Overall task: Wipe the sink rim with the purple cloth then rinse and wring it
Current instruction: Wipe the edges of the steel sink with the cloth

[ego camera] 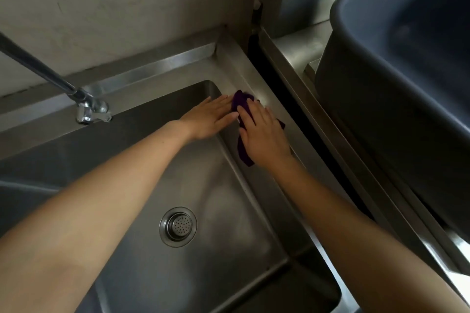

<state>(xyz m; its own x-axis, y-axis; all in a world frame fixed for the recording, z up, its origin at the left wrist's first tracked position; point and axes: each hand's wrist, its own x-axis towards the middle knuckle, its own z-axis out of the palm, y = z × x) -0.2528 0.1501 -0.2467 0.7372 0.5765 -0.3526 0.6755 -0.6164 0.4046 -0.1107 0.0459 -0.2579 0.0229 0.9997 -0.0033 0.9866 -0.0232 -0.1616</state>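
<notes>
The purple cloth (240, 101) lies flat on the right rim of the steel sink (256, 89), near the far right corner. My right hand (263, 132) presses down on the cloth with spread fingers and hides most of it. Purple shows past the fingertips and beside the wrist. My left hand (211, 119) lies flat with its fingers straight, over the basin's right edge, and its fingertips touch the cloth's left side. The faucet (89, 109) hangs over the basin at the far left, with no water visibly running.
A round drain strainer (178, 226) sits in the basin floor. A dark gap (287, 107) separates the sink from a steel counter (295, 53) on the right, where a large grey plastic tub (396, 63) stands. A grey wall backs the sink.
</notes>
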